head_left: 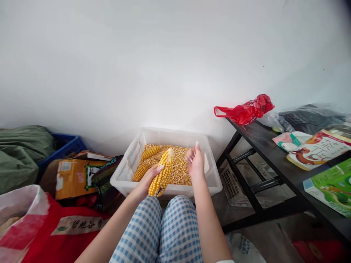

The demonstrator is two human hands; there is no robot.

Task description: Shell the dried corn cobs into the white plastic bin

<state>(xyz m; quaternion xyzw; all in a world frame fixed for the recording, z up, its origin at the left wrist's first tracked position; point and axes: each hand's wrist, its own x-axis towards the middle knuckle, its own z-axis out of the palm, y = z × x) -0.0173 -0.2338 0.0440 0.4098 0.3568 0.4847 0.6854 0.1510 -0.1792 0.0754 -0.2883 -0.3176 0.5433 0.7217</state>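
My left hand (149, 179) is wrapped around a yellow corn cob (162, 173), held tilted over the near rim of a translucent plastic tub (126, 166). Its kernels are mostly on; the lower end looks dark and damaged. To the right of the cob, my right hand (196, 160) hovers over the tub with fingers curled in and thumb raised; I see nothing in it, though the palm is partly hidden. Loose corn kernels (178, 166) cover the tub's floor. Two more cobs lie on the left side, one farther back (150, 151) and one nearer (140, 171).
On the right stands a black table (263, 146) with a red plastic bag (246, 109), an oil bottle (320, 148) and a green box (331, 186). A white basket (233, 186) is beneath. At left are a cardboard box (71, 179), blue crate (67, 146) and red sack (55, 233).
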